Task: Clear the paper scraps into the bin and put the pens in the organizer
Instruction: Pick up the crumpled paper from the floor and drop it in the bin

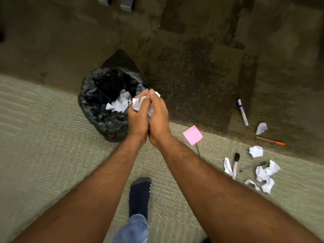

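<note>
My left hand [137, 118] and my right hand [158, 118] are pressed together around a bunch of crumpled paper scraps [136, 104], just right of the bin's opening. The bin [91, 100] has a black liner and holds white crumpled paper [119, 103]. On the floor at the right lie more white scraps [265, 174], a single crumpled ball [256, 151], a pink sticky note [193, 135], a white marker with a blue cap [242, 112], a black-capped marker [235, 163], an orange pen [270, 140] and a dark pen [253, 167]. No organizer is in view.
The floor is carpet, dark brown at the back and a lighter ribbed strip in front. My foot in a dark sock [139, 195] stands below my hands. Two grey chair feet [115, 2] show at the top edge.
</note>
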